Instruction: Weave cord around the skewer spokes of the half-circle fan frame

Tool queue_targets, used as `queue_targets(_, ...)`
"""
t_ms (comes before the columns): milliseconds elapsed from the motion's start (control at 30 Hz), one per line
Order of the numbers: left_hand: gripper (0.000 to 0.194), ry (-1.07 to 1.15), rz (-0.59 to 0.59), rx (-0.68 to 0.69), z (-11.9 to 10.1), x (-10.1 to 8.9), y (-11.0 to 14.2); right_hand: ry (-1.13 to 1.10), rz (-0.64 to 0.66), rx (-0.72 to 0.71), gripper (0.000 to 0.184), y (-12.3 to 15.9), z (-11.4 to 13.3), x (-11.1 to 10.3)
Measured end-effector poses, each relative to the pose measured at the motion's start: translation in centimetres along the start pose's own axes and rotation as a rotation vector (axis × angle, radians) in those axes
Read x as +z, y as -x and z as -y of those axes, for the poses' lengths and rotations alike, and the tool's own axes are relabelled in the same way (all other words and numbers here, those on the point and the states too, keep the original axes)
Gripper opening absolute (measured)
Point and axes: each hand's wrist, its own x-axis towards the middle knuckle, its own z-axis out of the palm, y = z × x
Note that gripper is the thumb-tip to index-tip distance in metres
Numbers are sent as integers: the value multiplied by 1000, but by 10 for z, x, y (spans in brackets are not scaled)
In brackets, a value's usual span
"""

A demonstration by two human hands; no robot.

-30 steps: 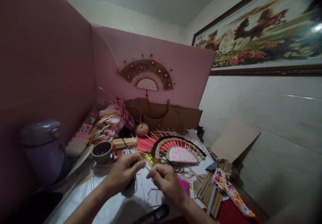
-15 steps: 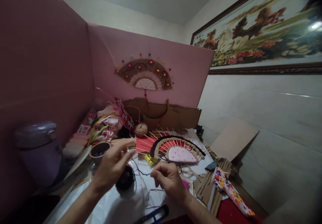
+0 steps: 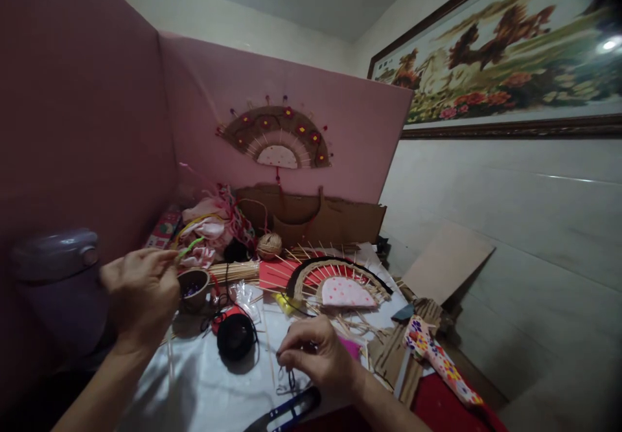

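Note:
My right hand [image 3: 318, 351] is closed in a pinch on black cord [image 3: 291, 380], a short loop of which hangs below the fingers. Beside the bowl of dark beads [image 3: 193, 293], my left hand [image 3: 140, 296] is raised, its fingers loosely bent and the thumb apart; nothing shows in it. A round spool of black cord [image 3: 236, 337] sits between the hands. Beyond my right hand lies a half-round fan [image 3: 347, 291] of thin sticks, with a spotted pink centre and bands of tan and black cord.
Blue-handled scissors [image 3: 291, 409] lie at the near edge. To the right are cardboard strips [image 3: 398, 361] and a flower-patterned glue gun [image 3: 440, 361]. A ball of twine [image 3: 269, 245] and bundled sticks [image 3: 236, 271] lie behind. A purple flask [image 3: 58, 296] stands left. A finished fan [image 3: 279, 137] hangs on the pink panel.
My left hand has let go of the black cord and moved left to the bead bowl, uncovering the spool. My right hand has stayed near its place, keeping its pinch on the cord.

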Motion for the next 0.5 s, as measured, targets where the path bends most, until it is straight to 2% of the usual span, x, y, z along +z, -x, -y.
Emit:
queue_targets(67,14,43,20,140,-10,6,11,-81,114,-44,12,1,5,5)
queue_targets(100,13,161,90,129,-18,11,20,-129,173,-59,14,1,7,7)
queue_targets(133,13,312,267,81,-28,16,31,-177,229,-73,16,1,8,10)
queue_targets(233,18,676,991,-254,-56,33,65,-284,346,-124,21,2,11,17)
queue_targets(267,17,770,1119,-396,-63,38,75,-309,370,-139,24,2,12,19)
queue_targets(333,16,812,1177,-471,-70,46,87,-331,417,-158,26,2,13,20)
queue_targets(433,14,835,1151,-583,-71,52,89,-310,466,-139,24,5,13,19)
queue_targets(500,15,855,1141,-706,-69,54,84,-266,456,-106,20,7,13,20)
